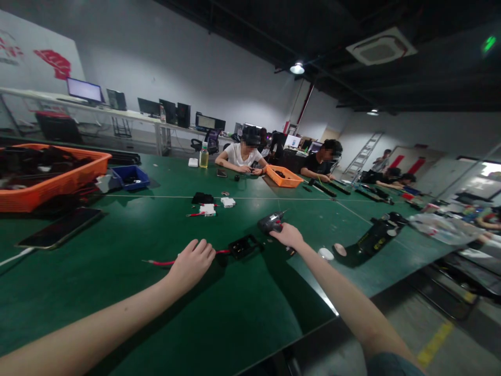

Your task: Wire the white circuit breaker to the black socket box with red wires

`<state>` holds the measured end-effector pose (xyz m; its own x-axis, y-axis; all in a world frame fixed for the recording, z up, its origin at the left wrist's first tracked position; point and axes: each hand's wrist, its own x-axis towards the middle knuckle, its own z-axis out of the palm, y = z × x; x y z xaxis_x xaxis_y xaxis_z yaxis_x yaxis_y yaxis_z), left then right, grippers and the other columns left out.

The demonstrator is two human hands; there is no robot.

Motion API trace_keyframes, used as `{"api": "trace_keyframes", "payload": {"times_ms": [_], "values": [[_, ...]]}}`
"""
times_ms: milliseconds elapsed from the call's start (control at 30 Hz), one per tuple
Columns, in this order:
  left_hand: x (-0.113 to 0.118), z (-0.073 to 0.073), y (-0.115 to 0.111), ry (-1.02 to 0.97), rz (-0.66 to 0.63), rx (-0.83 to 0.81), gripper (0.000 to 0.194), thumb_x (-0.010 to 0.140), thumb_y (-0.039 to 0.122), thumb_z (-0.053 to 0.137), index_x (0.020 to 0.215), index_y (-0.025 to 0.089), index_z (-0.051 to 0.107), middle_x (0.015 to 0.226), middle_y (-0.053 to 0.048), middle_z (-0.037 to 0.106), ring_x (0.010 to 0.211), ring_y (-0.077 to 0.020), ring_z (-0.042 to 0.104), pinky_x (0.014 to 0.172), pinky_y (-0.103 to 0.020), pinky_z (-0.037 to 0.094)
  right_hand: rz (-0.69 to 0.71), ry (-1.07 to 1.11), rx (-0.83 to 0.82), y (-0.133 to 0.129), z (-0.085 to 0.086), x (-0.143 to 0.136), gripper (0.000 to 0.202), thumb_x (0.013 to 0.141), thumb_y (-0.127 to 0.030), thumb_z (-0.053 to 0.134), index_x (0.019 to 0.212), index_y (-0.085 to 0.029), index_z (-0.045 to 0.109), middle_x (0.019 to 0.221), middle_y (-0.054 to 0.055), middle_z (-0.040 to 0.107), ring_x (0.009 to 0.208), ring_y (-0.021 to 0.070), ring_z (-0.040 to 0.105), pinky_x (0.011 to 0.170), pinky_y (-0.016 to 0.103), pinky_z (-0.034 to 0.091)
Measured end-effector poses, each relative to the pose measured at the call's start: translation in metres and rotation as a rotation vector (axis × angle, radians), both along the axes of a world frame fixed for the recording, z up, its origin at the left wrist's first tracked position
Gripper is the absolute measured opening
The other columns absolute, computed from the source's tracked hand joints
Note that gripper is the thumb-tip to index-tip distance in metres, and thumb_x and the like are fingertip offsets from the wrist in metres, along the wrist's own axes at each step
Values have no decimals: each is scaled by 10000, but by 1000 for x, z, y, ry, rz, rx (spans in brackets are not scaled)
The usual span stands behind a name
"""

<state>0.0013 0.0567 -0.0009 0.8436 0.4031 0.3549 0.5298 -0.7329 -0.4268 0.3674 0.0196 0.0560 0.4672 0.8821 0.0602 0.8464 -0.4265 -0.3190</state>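
Observation:
My left hand [193, 263] is closed over a red cable [162, 263], whose bare end sticks out to the left. To the right, the cable runs into a black housing [241, 248] lying on the green table [148, 308]. My right hand [287, 235] is wrapped round the handle of a dark electric screwdriver [270, 223], its bit pointing up and to the right, beyond the housing. Small parts lie beside my right wrist, partly hidden. White connectors [207, 209] and a black piece [202, 198] rest farther back.
An orange basket [88, 167], a blue bin [131, 177] and a phone [62, 227] are at the left. A black cylindrical device [378, 237] and round lids [325, 254] lie at the right. People sit across the table near another orange basket [287, 180].

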Motion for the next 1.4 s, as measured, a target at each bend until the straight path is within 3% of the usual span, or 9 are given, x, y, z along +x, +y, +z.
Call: {"api": "trace_keyframes", "payload": {"times_ms": [167, 267, 367, 467, 567, 800, 900, 1067, 1400], "values": [[0, 0, 0, 19, 1, -30, 357, 831, 74, 602, 1169, 163, 676, 1139, -143, 663, 1081, -319, 587, 937, -480, 433, -29, -65, -38, 10, -10, 9, 464, 752, -566, 695, 847, -112, 702, 924, 195, 721, 923, 324, 691, 756, 331, 488], [1, 2, -1, 20, 8, -48, 329, 852, 63, 568, 1148, 148, 684, 1112, -139, 661, 1053, -313, 591, 906, -467, 447, -4, -120, 56, 7, -13, 1, 479, 792, -484, 679, 1029, -68, 672, 1084, 253, 669, 1074, 375, 633, 901, 436, 481], [1, 3, -1, 45, 26, -42, 322, 865, 58, 552, 1149, 138, 682, 1095, -129, 659, 1019, -300, 589, 880, -451, 453, 154, -164, 225, -2, -18, -20, 492, 904, -398, 557, 1281, -83, 539, 1340, 248, 526, 1282, 348, 491, 1069, 487, 383], [0, 1, 0, 64, 28, -33, 322, 871, 69, 559, 1162, 146, 675, 1091, -117, 656, 995, -284, 582, 870, -438, 448, 369, -144, 335, -13, -23, -42, 407, 980, -396, 446, 1315, -172, 504, 1361, 151, 518, 1304, 258, 467, 1120, 419, 369], [-1, -1, 1, 62, 21, -23, 327, 864, 73, 573, 1165, 155, 671, 1089, -108, 654, 992, -279, 574, 872, -434, 438, 541, -96, 381, -21, -26, -57, 422, 982, -428, 460, 1335, -197, 488, 1352, 127, 515, 1296, 246, 467, 1120, 412, 384], [0, 6, 0, 35, -16, -24, 254, 881, 74, 540, 1082, 158, 670, 1025, -97, 648, 929, -255, 566, 805, -400, 409, 779, 13, 224, -25, -33, -60, 681, 881, -520, 624, 1454, -229, 400, 1540, 146, 317, 1425, 316, 322, 1164, 516, 308], [0, 10, 0, 22, -36, -36, 183, 934, 123, 489, 999, 160, 656, 953, -93, 640, 889, -245, 554, 763, -383, 382, 843, 21, 214, -22, -37, -60, 739, 855, -501, 663, 1476, -227, 370, 1540, 154, 331, 1429, 320, 323, 1168, 525, 300], [-2, 9, 3, 8, -37, -46, 142, 948, 158, 499, 972, 158, 639, 933, -91, 630, 881, -238, 544, 762, -379, 359, 845, 16, 248, -17, -44, -63, 639, 869, -418, 651, 1427, -216, 416, 1409, 153, 476, 1326, 318, 454, 1105, 537, 384], [-2, 12, 2, -14, -28, -27, 150, 951, 170, 484, 926, 153, 632, 890, -92, 629, 839, -224, 557, 725, -363, 362, 809, -22, 250, -18, -45, -68, 615, 854, -455, 657, 1383, -218, 453, 1285, 143, 521, 1180, 304, 552, 974, 479, 505]]}}
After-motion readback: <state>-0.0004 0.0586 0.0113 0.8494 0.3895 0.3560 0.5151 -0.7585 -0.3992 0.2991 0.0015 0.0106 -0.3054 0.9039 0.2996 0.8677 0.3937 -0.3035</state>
